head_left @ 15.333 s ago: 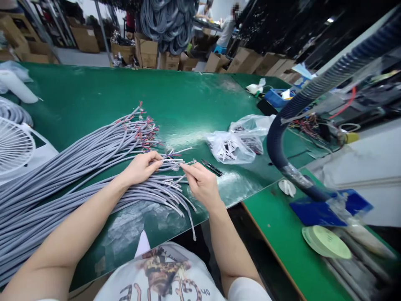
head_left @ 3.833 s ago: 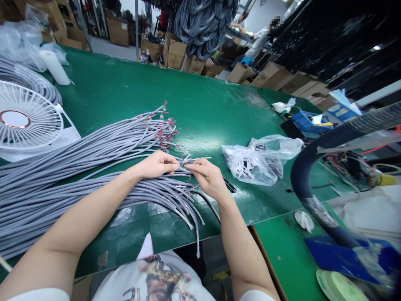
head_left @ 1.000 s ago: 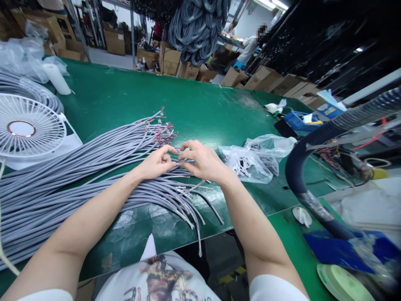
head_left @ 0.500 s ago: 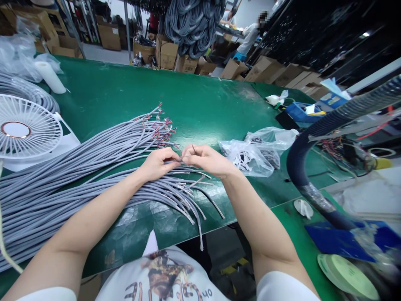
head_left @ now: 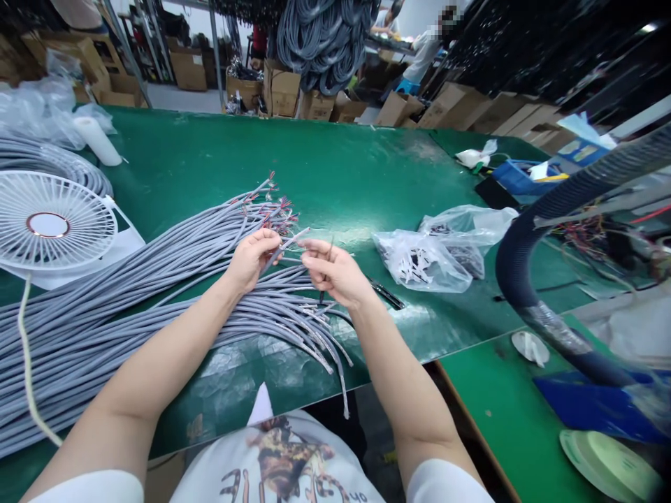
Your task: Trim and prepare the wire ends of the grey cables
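Left hand (head_left: 247, 261) has thumb and fingers clamped on one gray cable (head_left: 290, 241), its cut end sticking out up and to the right, toward the other hand. Right hand (head_left: 340, 276): fingers curled together around a slim dark tool (head_left: 321, 296), which shows above and below the grip; type unclear. Thumb and index sit right by the cable end; can't tell if they touch it. Both hands are over the green bench (head_left: 220, 150), at the right-hand ends of two gray cable bundles. Near bundle (head_left: 251, 314) runs under the left forearm, ends fanned out, a few bending down at the bench edge. Far bundle (head_left: 172, 237) lies beyond the left hand, with stripped reddish wires (head_left: 280, 213) at its tips. Black hand tool (head_left: 388, 293) lies just right of the right hand, partly hidden by it. Past that, a clear plastic bag (head_left: 424, 262) with small white pieces, and a second bag with dark pieces behind it. Far left: white fan (head_left: 78, 237), white roll (head_left: 98, 141), coiled cable (head_left: 57, 159). Right side: dark corrugated hose (head_left: 514, 258) curving down, blue bin (head_left: 516, 180) behind it. Cardboard boxes (head_left: 283, 91) and hanging cable coils (head_left: 328, 42) beyond the bench.
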A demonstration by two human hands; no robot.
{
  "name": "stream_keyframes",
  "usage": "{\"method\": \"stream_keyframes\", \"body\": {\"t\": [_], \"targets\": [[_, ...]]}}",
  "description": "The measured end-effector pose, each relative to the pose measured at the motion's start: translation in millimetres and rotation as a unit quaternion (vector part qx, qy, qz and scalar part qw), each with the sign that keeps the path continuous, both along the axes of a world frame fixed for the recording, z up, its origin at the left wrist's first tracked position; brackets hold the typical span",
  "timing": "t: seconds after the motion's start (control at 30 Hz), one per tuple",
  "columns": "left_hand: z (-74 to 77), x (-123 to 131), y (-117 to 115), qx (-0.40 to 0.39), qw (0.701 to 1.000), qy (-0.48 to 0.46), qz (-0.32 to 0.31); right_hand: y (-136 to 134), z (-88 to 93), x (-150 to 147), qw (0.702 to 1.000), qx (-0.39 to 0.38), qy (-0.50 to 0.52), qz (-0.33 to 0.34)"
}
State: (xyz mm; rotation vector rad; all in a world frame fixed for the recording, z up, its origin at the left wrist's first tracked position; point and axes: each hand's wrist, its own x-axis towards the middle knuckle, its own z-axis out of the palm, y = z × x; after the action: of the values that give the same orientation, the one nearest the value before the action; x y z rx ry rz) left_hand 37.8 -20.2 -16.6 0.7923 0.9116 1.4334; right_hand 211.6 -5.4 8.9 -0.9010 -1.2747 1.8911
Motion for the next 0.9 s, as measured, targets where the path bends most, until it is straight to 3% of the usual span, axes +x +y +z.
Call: {"method": "stream_keyframes", "body": {"t": [0.17,0.4,0.73,0.83,0.9], "targets": [[0.5,0,1,0.004,1.000,0.006,-0.009,7,-11.9,-22,0.996,-0.001,0.039,0.076],[1.4,-1,1,0.019,0.998,0.035,-0.039,17,-18.3,-31,0.991,0.014,0.103,0.080],[3.9,-7,4,0.040,0.999,-0.021,-0.015,5,-26.9,-42,0.994,0.060,0.086,-0.029],[5.0,-8,4,0.009,0.997,0.054,-0.056,9,-25.1,-33,0.993,0.061,0.079,-0.069],[6.0,-10,3,-0.019,0.982,0.134,-0.128,13,-23.6,-26,0.991,0.068,0.069,-0.088]]}}
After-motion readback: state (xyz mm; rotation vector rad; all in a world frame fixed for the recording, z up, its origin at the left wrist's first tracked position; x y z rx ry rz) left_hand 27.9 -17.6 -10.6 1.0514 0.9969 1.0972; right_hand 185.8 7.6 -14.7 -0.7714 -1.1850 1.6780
